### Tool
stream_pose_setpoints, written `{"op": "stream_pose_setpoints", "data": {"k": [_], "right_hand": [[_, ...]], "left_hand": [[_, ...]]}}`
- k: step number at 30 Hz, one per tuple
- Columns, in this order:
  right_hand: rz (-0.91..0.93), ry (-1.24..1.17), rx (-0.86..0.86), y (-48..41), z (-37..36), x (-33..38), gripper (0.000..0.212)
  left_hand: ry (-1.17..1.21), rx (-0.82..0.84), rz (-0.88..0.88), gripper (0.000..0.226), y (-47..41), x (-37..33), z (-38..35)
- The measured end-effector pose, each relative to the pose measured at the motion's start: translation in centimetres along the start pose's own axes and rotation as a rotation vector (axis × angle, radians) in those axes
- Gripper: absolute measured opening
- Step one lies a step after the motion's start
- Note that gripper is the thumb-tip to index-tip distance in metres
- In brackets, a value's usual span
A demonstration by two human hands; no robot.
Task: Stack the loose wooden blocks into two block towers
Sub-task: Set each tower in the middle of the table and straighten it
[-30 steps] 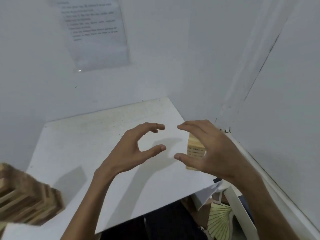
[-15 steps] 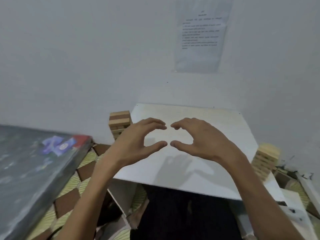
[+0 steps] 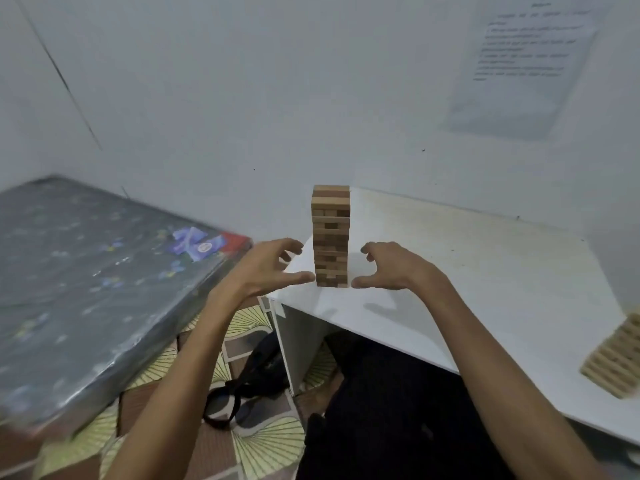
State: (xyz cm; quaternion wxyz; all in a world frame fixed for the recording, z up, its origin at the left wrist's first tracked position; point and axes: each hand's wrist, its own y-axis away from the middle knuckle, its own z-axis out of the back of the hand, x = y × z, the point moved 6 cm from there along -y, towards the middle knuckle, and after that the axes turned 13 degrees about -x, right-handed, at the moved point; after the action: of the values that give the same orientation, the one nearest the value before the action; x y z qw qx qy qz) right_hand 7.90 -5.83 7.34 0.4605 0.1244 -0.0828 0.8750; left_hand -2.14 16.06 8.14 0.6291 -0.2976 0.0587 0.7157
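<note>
Block tower [image 3: 330, 237] stands between left hand [image 3: 266, 268] and right hand [image 3: 393, 268], both loosely cupped, grasping nothing

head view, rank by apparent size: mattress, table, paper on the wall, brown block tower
Largest: mattress and table, too alike to rank, both cut off.
Then paper on the wall.
Smallest: brown block tower.

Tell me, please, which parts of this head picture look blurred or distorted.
In the head view, the mattress is motion-smeared, the pale tower at the right edge looks soft and tilted, the wall notice is unreadable, the brown tower fairly crisp.
</note>
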Motion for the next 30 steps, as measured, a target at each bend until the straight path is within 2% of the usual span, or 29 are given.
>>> {"op": "stream_pose_setpoints", "data": {"k": [4, 10, 13, 18, 30], "right_hand": [[-0.026, -0.074, -0.004, -1.9, -2.6, -0.5, 0.093], [-0.079, -0.234, 0.024, -3.8, -5.2, -1.1, 0.107], [-0.071, -0.29, 0.011, -4.3, -6.3, -1.5, 0.105], [-0.042, -0.342, -0.046, -5.8, -7.1, -2.3, 0.08], [0.001, -0.362, -0.065, -7.2, -8.1, -3.4, 0.072]], "left_hand": [[-0.007, 0.107, 0.056, 0.109, -1.6, 2.1, -4.1], [0.06, 0.186, 0.117, 0.114, -3.6, 4.9, -8.5], [0.177, 0.153, 0.12, 0.109, -4.1, 5.3, -9.1], [0.285, 0.109, 0.099, 0.09, -4.8, 6.2, -10.1], [0.321, 0.041, 0.072, 0.08, -5.3, 6.3, -10.9]]}}
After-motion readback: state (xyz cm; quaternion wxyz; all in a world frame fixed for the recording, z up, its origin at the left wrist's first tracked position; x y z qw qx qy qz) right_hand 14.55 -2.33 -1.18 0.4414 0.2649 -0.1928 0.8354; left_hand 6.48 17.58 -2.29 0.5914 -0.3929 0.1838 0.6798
